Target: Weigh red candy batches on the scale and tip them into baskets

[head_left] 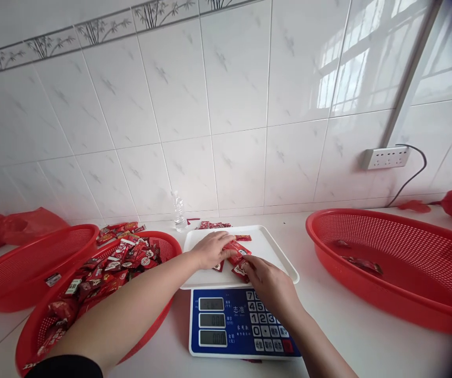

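My left hand [211,250] reaches over the white weighing tray [277,257], its fingers and thumb closed on the far end of a red snack packet [237,252]. Pinched at the near end of that packet are the fingers of my right hand [272,283], which comes in from the right. Another red packet [243,238] lies flat farther back on the tray. Two more packets show partly beneath my hands. Below the tray is the blue scale panel [229,325] with three displays and a keypad, which my right forearm partly covers.
On the left, a red basket [176,244] holds many red packets, beside another red basket [88,231]. To the right, a larger red basket [316,231] contains a few packets. A clear bottle [178,210] stands near the tiled wall, with loose packets [212,225] behind the tray.
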A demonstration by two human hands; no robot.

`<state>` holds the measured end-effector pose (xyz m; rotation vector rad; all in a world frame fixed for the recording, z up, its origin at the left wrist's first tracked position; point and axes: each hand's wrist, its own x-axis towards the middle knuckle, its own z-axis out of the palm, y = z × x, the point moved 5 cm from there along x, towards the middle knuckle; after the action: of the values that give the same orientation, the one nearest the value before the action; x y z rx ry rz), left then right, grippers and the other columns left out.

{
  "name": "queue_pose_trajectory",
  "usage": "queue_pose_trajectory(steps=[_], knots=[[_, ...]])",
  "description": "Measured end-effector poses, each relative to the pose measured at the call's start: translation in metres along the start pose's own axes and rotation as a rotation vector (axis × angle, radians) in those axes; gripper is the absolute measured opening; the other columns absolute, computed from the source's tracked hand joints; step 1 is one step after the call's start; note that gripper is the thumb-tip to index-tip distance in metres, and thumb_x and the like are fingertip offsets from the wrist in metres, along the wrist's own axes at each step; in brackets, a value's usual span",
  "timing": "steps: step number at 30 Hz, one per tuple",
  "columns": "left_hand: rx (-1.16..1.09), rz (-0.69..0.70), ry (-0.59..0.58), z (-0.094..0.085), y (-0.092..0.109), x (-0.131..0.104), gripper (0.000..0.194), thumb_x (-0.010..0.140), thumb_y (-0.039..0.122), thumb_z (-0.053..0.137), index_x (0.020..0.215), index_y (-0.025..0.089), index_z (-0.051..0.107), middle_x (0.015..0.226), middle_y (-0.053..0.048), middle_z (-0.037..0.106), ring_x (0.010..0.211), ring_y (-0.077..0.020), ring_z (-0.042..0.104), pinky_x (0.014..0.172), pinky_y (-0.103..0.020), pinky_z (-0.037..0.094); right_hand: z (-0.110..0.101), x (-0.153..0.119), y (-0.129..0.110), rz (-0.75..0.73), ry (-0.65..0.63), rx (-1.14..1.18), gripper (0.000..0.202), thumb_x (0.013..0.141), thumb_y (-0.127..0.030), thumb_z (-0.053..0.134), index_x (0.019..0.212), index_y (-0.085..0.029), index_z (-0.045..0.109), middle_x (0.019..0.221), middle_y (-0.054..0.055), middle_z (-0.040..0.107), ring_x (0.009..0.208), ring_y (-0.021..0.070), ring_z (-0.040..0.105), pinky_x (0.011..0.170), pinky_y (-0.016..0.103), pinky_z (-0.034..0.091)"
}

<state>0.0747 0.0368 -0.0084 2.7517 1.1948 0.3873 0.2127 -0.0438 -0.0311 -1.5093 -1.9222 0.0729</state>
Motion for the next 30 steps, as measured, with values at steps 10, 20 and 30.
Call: queue_pose_trajectory(steps=[10,20,30], knots=[[-0.039,-0.361,-0.18,0.034,0.028,0.011,0.082,0.077,0.069,0.04,0.144,0.03,0.013,0.154,-0.01,0.0,0.138,-0.0369,-0.006,0.1,-0.07,0.002,-0.017,-0.001,0.011,0.07,0.279,0.268,0.03,0.088,-0.034,0.038,0.103,-0.024,0.063,0.098,0.004,0.07,0.081,0.0188,0.066,0.063,0.029,0.05],[-0.009,-0.097,-0.122,0.029,0.024,0.035,0.043,0.077,0.054,0.053,0.11,0.028,0.058,0.128,-0.006,0.052,0.117,-0.0293,0.046,0.095,-0.045,0.037,-0.025,-0.001,0.016,0.14,0.345,0.449,0.032,0.086,-0.042,0.043,0.093,-0.022,0.066,0.093,0.008,0.07,0.08,0.0201,0.064,0.053,0.026,0.047],[-0.072,-0.514,-0.101,-0.004,-0.014,-0.007,0.076,0.082,0.066,0.035,0.142,0.02,0.026,0.151,-0.016,0.019,0.138,-0.0331,0.011,0.105,-0.052,0.022,-0.029,-0.003,0.015,0.188,0.351,0.514,0.031,0.084,-0.044,0.046,0.091,-0.022,0.067,0.091,0.008,0.071,0.081,0.0211,0.065,0.053,0.026,0.048]])
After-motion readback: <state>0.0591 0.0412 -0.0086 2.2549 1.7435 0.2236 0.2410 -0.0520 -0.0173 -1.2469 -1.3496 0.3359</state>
